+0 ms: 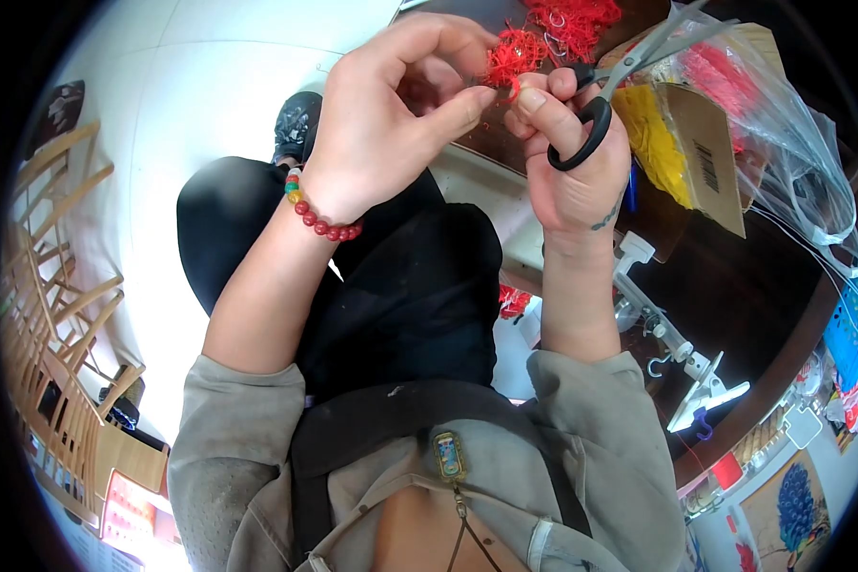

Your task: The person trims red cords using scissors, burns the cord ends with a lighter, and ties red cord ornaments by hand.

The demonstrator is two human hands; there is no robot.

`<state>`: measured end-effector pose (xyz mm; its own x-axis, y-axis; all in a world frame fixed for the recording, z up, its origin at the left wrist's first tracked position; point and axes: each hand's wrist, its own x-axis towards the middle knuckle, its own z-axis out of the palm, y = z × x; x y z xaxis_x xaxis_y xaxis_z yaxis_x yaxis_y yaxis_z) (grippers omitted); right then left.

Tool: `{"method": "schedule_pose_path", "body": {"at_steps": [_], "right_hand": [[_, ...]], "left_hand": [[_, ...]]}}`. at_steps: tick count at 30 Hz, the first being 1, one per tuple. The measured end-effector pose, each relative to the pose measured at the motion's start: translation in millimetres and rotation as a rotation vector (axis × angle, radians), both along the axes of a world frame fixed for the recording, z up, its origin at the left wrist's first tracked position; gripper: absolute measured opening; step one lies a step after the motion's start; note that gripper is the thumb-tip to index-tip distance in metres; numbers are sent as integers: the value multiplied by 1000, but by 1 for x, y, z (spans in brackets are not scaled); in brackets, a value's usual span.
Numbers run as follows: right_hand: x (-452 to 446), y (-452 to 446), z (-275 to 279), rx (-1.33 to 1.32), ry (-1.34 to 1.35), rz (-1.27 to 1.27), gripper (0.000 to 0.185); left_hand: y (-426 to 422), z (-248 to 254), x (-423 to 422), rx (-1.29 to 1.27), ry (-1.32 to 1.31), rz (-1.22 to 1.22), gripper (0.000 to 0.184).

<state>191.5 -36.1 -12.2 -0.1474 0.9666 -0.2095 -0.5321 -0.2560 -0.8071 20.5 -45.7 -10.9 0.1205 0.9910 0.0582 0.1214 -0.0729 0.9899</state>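
Seen from the wearer's head, two bare hands meet over the edge of a dark table [734, 276]. A tangle of red thread [515, 55] sits between them, by the left hand [391, 114], whose thumb and forefinger curve towards it; whether they grip it cannot be told. The right hand [577, 153] pinches a red strand below the tangle between thumb and fingertips. It also carries scissors [629, 65], a black handle loop [604, 122] around the thumb, blades pointing far right, probably so the fingertips can work freely without putting them down. Beyond lies another red pile [579, 27], seemingly within easy reach; right, a cardboard box [701, 157].
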Motion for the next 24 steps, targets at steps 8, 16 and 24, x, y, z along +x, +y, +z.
{"method": "schedule_pose_path", "body": {"at_steps": [8, 16, 24], "right_hand": [[4, 1, -3, -133, 242, 107, 15], [-3, -4, -2, 61, -68, -82, 20], [-6, -4, -5, 293, -247, -99, 25]], "left_hand": [[6, -8, 4, 95, -228, -98, 16], [3, -5, 10, 116, -123, 55, 10], [2, -10, 12, 90, -128, 30, 10]]}}
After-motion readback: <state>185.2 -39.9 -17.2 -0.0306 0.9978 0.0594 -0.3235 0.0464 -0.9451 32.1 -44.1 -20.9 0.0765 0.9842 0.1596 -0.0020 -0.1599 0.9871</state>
